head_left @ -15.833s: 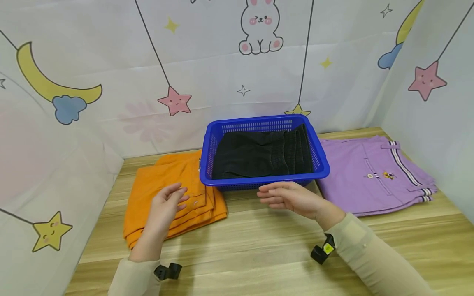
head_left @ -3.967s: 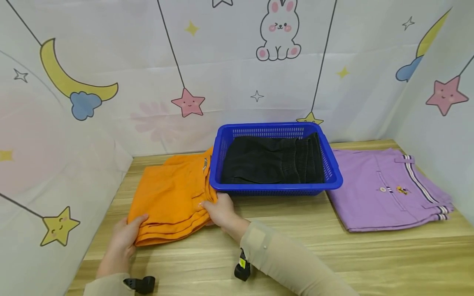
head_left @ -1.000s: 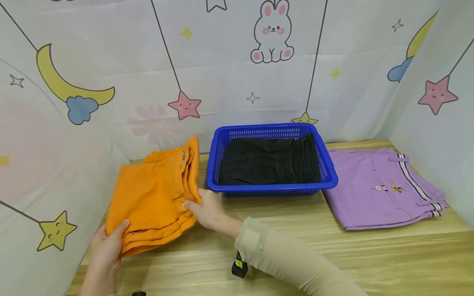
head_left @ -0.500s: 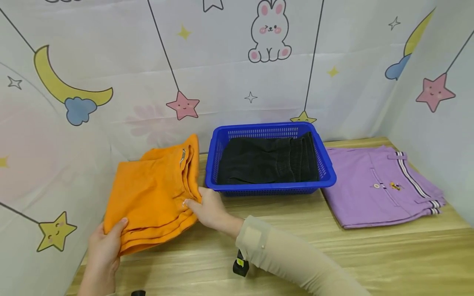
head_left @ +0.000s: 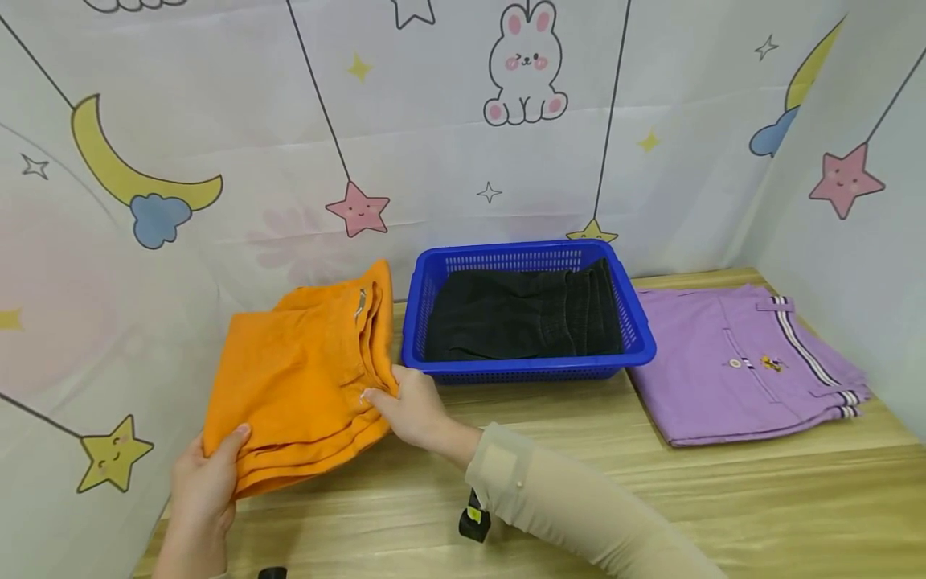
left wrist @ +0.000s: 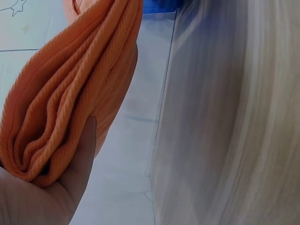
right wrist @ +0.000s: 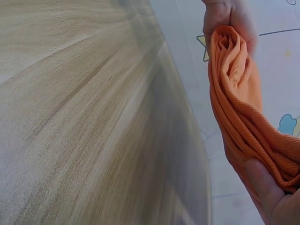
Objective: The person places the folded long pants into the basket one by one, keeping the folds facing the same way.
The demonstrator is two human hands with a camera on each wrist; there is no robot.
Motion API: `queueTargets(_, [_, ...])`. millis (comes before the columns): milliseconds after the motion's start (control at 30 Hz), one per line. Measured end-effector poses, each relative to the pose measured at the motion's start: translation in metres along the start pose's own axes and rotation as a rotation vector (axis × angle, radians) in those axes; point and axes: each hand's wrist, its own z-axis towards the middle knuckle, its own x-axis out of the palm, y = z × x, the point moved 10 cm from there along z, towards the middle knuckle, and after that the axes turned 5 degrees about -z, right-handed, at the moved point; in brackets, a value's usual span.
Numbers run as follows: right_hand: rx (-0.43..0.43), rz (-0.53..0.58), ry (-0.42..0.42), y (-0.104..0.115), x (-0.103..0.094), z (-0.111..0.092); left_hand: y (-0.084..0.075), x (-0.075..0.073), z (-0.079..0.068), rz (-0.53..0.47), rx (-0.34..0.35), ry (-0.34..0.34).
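A folded pair of orange trousers (head_left: 289,370) is held up between both hands, clear of the wooden table in the wrist views. My left hand (head_left: 202,490) grips its near left corner, thumb on top and fingers underneath. At the waistband end, my right hand (head_left: 415,410) pinches the near right corner, thumb over the cloth. The left wrist view shows the stacked layers of the trousers (left wrist: 70,93) above the left hand (left wrist: 51,197). In the right wrist view, the right thumb (right wrist: 262,185) presses along the fold, with the left hand (right wrist: 229,18) at the far end.
Right of the orange trousers stands a blue plastic basket (head_left: 528,366) with folded black trousers (head_left: 506,314) inside. Folded purple trousers (head_left: 702,362) lie beside it on the wooden table (head_left: 579,434). Printed cloth walls (head_left: 434,121) border the table at the back and sides.
Both hands, earlier loose above the table, took hold of the orange trousers, then lifted them and drew them left, away from the basket. Over the last second they have hardly moved.
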Motion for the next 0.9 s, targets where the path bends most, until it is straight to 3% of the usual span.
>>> queueTargets(633, [0.001,0.042,-0.003,0.002,-0.006,-0.003,-0.009,0.001,-0.008,-0.052,0.027,-0.006])
queueTargets(900, [0.005,0.041,-0.007,0.002,-0.007,-0.003,-0.005,-0.001,0.002,-0.095,0.081,0.001])
